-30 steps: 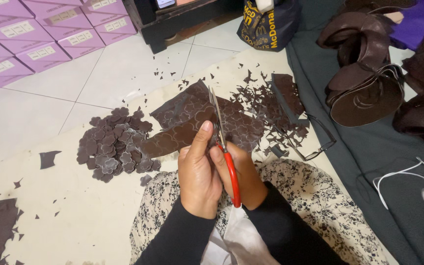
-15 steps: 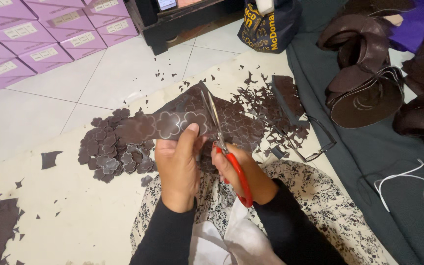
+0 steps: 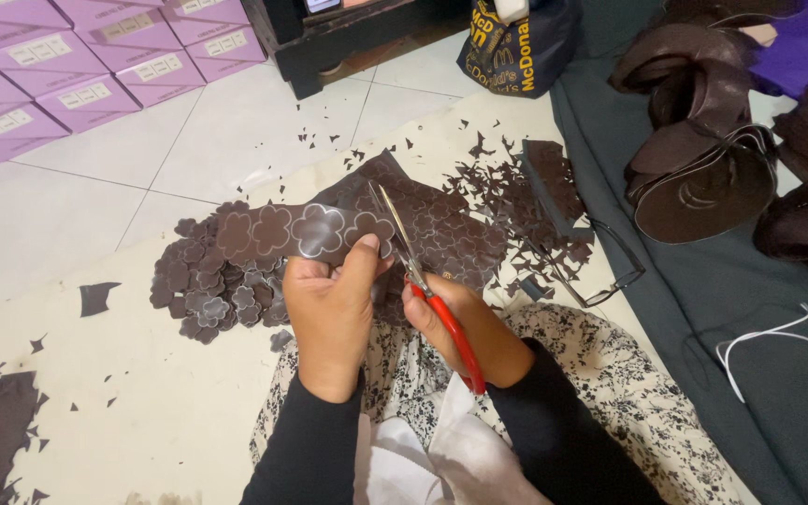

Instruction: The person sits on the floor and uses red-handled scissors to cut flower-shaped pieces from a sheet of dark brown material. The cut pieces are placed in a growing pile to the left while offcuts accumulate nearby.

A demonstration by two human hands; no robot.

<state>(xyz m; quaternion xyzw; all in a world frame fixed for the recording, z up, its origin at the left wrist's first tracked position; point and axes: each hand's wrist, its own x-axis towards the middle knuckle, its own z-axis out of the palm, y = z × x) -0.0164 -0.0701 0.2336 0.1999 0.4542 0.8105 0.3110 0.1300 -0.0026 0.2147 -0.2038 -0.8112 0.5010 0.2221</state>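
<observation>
A strip of dark brown material (image 3: 296, 232), marked with pale flower outlines, is held up over the floor by the left hand (image 3: 331, 313); the strip is grasped between thumb and fingers at its right end, and it reaches out to the left of the hand. A pair of red-handled scissors (image 3: 427, 285) is gripped by the right hand (image 3: 468, 327), the fingers closed through the handles; the blades are parted slightly and pointed away from the body, just beside the strip's right end (whether the edge is actually between the blades cannot be told).

Under the strip, a heap of cut brown flower shapes (image 3: 206, 285) is seen on a cream mat (image 3: 142, 411); a larger brown sheet (image 3: 451, 229) printed with the same outlines lies beyond the hands, with small offcuts (image 3: 516, 196) scattered around it. Black sleeves are worn, and a floral cloth (image 3: 610, 393) is spread over the lap.

Lilac boxes (image 3: 67, 56) are stacked at the upper left on a pale tiled floor (image 3: 236, 131); brown curved leather pieces (image 3: 703, 159) rest on a grey cloth (image 3: 750, 309) at the right, near a white cord (image 3: 778, 351).
</observation>
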